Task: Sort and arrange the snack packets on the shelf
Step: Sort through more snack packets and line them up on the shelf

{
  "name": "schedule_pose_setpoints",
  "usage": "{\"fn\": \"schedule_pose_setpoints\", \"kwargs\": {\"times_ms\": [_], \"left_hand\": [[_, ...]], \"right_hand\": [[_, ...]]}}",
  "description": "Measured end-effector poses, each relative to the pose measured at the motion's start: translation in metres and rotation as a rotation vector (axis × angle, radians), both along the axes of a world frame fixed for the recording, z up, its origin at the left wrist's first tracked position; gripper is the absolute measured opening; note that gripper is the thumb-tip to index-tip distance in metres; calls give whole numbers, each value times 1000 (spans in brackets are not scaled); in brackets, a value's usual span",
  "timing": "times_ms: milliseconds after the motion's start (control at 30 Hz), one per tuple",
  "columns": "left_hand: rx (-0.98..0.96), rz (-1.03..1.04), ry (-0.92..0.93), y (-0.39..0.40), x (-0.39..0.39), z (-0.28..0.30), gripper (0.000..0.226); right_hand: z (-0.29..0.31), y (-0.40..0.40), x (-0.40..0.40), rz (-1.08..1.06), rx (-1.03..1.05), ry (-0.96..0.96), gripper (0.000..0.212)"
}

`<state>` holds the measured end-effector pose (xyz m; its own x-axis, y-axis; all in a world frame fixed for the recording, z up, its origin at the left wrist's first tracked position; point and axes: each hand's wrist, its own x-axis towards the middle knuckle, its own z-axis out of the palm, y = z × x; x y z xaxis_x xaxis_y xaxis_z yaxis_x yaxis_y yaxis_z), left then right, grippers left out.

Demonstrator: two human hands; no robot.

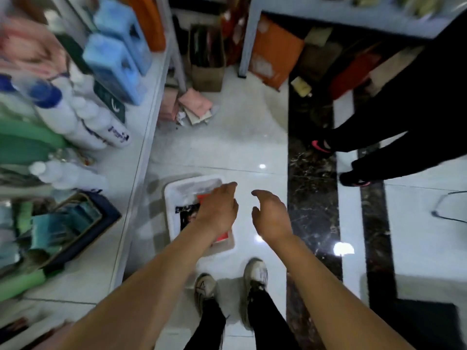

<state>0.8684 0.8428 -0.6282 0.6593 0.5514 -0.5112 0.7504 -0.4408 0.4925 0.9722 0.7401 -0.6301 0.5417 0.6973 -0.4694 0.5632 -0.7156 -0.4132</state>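
A white plastic tub (171,198) stands on the floor tiles in front of my feet, with several snack packets (187,215) in it, red and dark ones. My left hand (219,210) hovers over the tub's right side with relaxed fingers and holds nothing. My right hand (270,215) hangs just right of the tub above the bare floor, fingers loosely curved, empty. Both forearms reach down from the bottom of the view. The left hand hides part of the tub's contents.
A white shelf (141,147) at left carries bottles (75,117), blue jugs (118,61) and a box of packets (68,223). Cardboard boxes (207,59) and pink packs (194,102) lie on the floor ahead. Another person's legs (374,147) stand at right.
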Motion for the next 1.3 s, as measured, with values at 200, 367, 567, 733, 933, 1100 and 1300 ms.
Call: {"fn": "schedule_pose_setpoints", "kwargs": {"times_ms": [200,367,567,733,933,1100,1300], "left_hand": [[219,-57,-178,-40,17,136,50],[357,-65,-273,-116,19,227,48],[495,-7,-384,-242,24,343,45],[641,18,-430,-323,15,427,44],[797,79,-501,-378,-37,513,35],[925,275,-471,-386,-126,571,29],[1105,470,-395,-404,-288,628,43]], "right_hand": [[137,-62,12,-38,225,-137,44],[227,-133,20,-19,398,-206,44],[337,-243,31,45,584,-296,45],[423,-320,26,146,695,-401,44],[507,-344,-8,286,829,-497,36],[569,-332,-88,432,1013,-432,31],[619,-294,-248,658,1170,-284,39]]}}
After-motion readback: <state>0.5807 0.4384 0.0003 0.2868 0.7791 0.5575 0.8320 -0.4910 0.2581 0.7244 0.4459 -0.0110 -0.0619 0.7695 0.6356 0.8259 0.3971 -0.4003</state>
